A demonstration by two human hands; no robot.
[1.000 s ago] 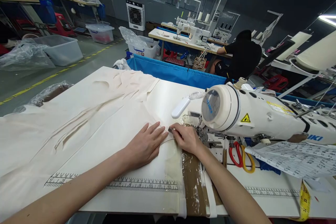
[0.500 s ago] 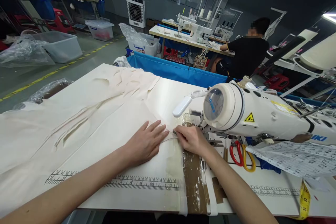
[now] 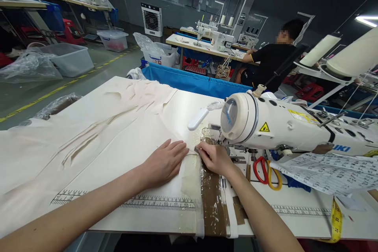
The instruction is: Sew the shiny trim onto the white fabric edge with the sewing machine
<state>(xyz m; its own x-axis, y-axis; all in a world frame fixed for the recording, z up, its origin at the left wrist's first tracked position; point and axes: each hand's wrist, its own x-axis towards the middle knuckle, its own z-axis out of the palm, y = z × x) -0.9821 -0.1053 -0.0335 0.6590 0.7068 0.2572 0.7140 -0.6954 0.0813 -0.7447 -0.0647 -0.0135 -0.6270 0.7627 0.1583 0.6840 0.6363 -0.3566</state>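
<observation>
Pale cream fabric (image 3: 118,138) is spread over the white sewing table, rumpled toward its far side. My left hand (image 3: 168,161) lies flat on the fabric's near right edge, fingers together and stretched out. Just right of its fingertips, my right hand (image 3: 214,157) is closed in a pinch at the fabric edge. A small dark grey tip shows at its thumb and forefinger; the rest is covered by the fingers. Beside the right hand is the white sewing machine (image 3: 251,120), its needle area partly hidden. Brown tape (image 3: 214,204) covers the tabletop below that hand.
Red-handled and yellow-handled scissors (image 3: 267,173) lie under the machine arm. A printed paper sheet (image 3: 321,171) and a yellow tape measure (image 3: 336,220) are at the right. A blue cloth trough (image 3: 191,80) runs along the far edge. Another person (image 3: 274,59) sits beyond.
The view has shifted slightly, so the machine appears further left. The thin pale curved strand between my hands now lies closer to the fabric edge. Both hands stay almost in place.
</observation>
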